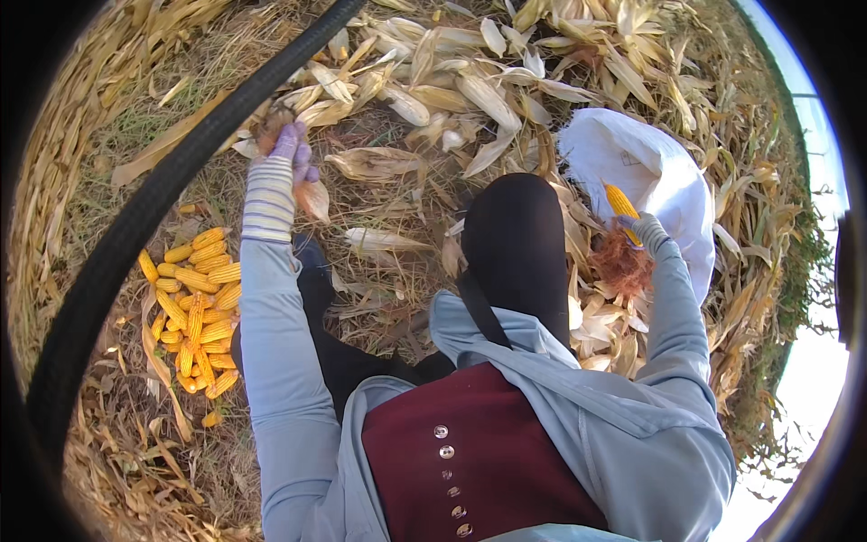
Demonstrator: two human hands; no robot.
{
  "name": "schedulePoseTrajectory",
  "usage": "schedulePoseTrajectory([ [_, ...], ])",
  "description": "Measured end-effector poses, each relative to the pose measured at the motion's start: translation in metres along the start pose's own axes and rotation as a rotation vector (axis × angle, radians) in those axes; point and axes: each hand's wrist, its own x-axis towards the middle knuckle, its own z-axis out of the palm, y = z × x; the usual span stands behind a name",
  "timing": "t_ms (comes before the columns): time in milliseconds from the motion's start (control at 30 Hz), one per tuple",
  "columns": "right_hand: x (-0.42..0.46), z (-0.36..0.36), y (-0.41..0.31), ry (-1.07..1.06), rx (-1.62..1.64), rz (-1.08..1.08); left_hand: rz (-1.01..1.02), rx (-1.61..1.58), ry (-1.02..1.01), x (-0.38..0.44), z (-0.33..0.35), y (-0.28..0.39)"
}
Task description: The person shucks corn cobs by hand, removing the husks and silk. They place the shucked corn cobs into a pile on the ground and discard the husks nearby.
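Note:
My left hand (295, 150), in a striped knit glove with purple fingers, is at the upper left by a dry corn husk (313, 201) and brown corn silk (276, 125); whether its fingers grip them is hard to tell. Out to the right, my right hand (641, 229) holds a bare yellow ear of corn (621, 201), its tip pointing up and left. A clump of reddish corn silk (622, 263) lies just below that hand. Beyond it is a white woven sack (684, 183), lying crumpled with its mouth partly open.
A pile of husked yellow ears (196, 305) lies beside my left forearm. Ears in dry husks (484, 101) and loose husks (609, 325) cover the ground ahead and to the right. My knee (516, 230) rises between the hands. A black cable or strap (156, 203) crosses the left side.

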Motion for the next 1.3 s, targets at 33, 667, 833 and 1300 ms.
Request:
schedulePoseTrajectory([
  [33, 0.007, 0.012, -0.025, -0.015, -0.035, -0.029, -0.035, 0.039, -0.049, 0.003, 0.002, -0.006],
  [667, -0.120, 0.378, -0.417, -1.243, 0.022, -1.004, 0.120, -0.131, 0.291, 0.022, -0.014, 0.016],
  [833, -0.164, 0.265, -0.426, -1.121, 0.153, -0.825, 0.227, 0.120, 0.126, 0.015, 0.004, 0.007],
  [1300, -0.078, 0.136, -0.324, -0.458, 0.269, -0.751, 0.284, 0.473, -0.400, 0.006, 0.061, -0.028],
])
